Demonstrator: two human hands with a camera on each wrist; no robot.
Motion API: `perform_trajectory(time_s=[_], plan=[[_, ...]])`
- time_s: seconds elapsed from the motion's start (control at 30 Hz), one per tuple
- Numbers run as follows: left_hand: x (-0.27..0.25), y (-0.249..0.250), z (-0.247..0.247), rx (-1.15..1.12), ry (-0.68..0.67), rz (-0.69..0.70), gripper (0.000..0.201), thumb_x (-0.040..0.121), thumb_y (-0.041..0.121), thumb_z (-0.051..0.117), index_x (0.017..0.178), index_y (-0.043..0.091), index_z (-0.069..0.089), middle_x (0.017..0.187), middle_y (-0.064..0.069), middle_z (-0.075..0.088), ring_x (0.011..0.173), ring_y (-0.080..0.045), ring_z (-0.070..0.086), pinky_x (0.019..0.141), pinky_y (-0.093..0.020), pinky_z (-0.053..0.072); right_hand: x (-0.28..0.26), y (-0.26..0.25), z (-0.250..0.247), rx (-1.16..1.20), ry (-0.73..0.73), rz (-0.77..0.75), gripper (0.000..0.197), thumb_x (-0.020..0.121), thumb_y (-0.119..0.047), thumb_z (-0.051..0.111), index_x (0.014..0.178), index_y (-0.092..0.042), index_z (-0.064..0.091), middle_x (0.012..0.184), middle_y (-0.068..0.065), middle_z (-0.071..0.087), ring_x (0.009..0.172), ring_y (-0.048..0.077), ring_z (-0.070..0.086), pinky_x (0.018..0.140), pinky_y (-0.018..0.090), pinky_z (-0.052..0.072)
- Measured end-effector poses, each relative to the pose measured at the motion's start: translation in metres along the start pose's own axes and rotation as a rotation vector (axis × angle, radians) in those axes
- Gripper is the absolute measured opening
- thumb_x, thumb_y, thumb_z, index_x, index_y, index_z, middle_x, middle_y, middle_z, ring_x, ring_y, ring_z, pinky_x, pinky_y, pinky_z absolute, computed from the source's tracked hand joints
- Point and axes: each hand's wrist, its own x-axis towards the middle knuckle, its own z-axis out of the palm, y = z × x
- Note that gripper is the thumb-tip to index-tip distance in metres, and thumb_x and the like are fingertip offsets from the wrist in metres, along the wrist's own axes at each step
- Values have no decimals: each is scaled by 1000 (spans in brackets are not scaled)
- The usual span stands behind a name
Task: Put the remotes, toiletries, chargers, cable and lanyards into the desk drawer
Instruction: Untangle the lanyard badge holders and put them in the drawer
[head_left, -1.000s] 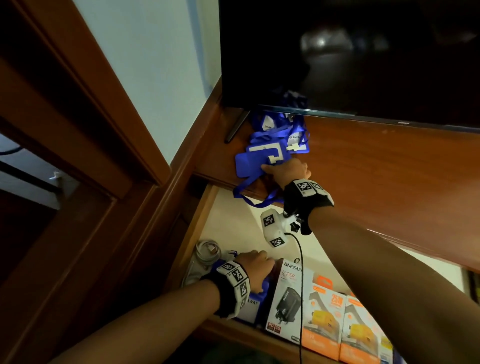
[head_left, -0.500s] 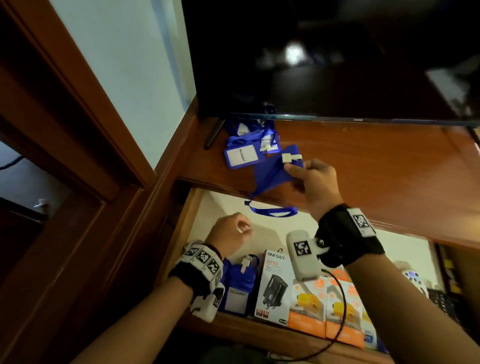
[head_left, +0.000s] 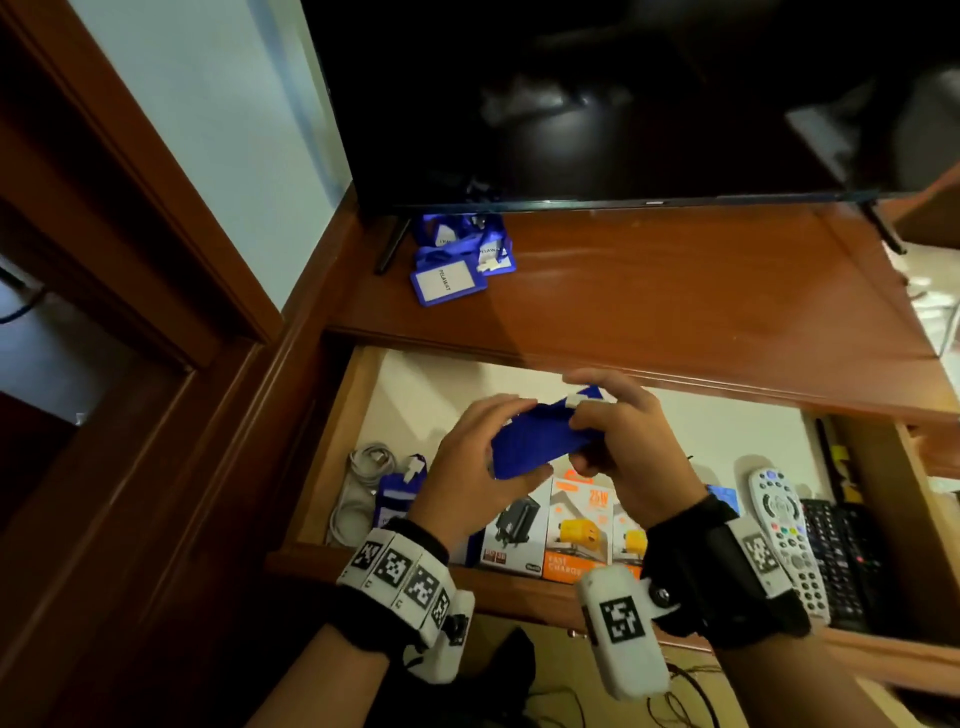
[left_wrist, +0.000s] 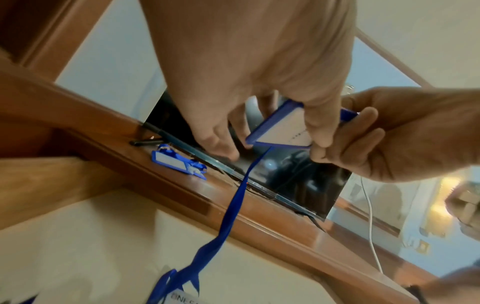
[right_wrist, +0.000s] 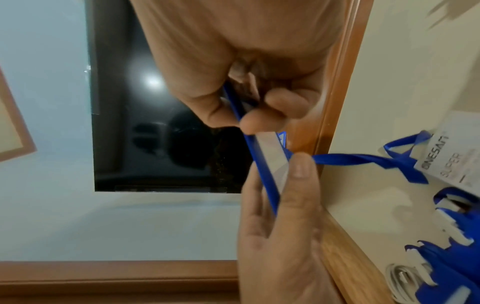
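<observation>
Head view: your left hand (head_left: 470, 467) and right hand (head_left: 621, 441) both pinch one blue lanyard badge (head_left: 540, 441) above the open drawer (head_left: 332, 462); three charger boxes (head_left: 579, 525) and two remotes (head_left: 784, 540) lie inside.

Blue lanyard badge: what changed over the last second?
The right hand lifted one blue badge holder off the desktop pile and brought it over the open drawer; the left hand left the drawer contents and now grips it too. Remaining lanyards, charger boxes and remotes stayed put.
</observation>
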Motion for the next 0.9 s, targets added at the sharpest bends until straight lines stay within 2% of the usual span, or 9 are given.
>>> perform_trajectory(time_s=[0.07, 0.17, 0.33, 0.4, 0.47, 0.57, 0.7, 0.8, 0.9], plan=[[-7, 8, -1, 102, 73, 92, 60, 76, 30, 77, 130, 28, 51, 136, 8, 41, 122, -3, 40, 86, -3, 41, -8, 3, -3, -56, 16, 38, 18, 82, 6, 46, 94, -3, 56, 68, 16, 54, 37, 24, 42, 41, 26, 37], [-11, 20, -2, 227, 70, 248, 40, 78, 27, 73, 116, 26, 61, 115, 6, 55, 102, -7, 53, 82, -20, 51, -19, 8, -1, -59, -12, 59, 7, 86, 1, 48, 85, 0, 55, 63, 16, 53, 35, 23, 45, 40, 26, 37], [-6, 32, -14, 228, 71, 290, 28, 86, 36, 58, 99, 15, 69, 88, 4, 67, 78, -11, 61, 69, -31, 53, -30, 6, 2, -130, -1, 21, 28, 93, -25, 52, 83, -1, 61, 57, 9, 53, 41, 21, 45, 43, 26, 32], [-5, 33, -27, 202, 7, 252, 29, 85, 37, 56, 96, 14, 69, 84, 8, 65, 75, -9, 59, 68, -27, 50, -28, 8, 3, -390, 86, -97, 35, 92, -41, 53, 88, -8, 64, 65, 0, 58, 55, 15, 51, 51, 27, 38], [-3, 34, -42, 137, -101, 193, 12, 84, 21, 66, 94, 15, 70, 84, 10, 65, 78, -7, 58, 71, -25, 48, -26, 9, 6, -472, 78, -236, 33, 91, -44, 54, 95, -14, 66, 83, 1, 64, 77, 14, 60, 68, 28, 46], [-1, 36, -63, 111, -234, 134, 10, 81, 10, 69, 85, 19, 69, 80, 4, 68, 78, -14, 60, 73, -31, 49, -29, 17, 16, -190, -243, -105, 46, 89, -53, 47, 97, -12, 69, 100, 12, 69, 94, 28, 64, 87, 38, 48], [-1, 36, -86, 185, -328, 53, 12, 81, 10, 69, 91, 18, 71, 88, 1, 70, 85, -15, 64, 77, -33, 54, -31, 24, 25, -202, -342, -45, 66, 81, -62, 55, 90, 2, 66, 77, 27, 57, 64, 29, 48, 58, 31, 42], [-5, 31, -97, 154, -384, -48, 24, 81, 7, 70, 79, 31, 66, 82, 8, 67, 82, -13, 64, 73, -29, 53, -31, 18, 22, -220, -214, -163, 39, 75, -38, 74, 72, -3, 57, 65, 13, 44, 59, 23, 37, 53, 28, 32], [-11, 27, -97, 106, -294, -149, 15, 84, 9, 67, 84, 24, 67, 86, 1, 68, 85, -18, 65, 76, -35, 55, -36, 17, 23, -44, -38, -344, 24, 79, -12, 72, 71, -4, 51, 52, 3, 36, 49, 12, 31, 48, 23, 33]])
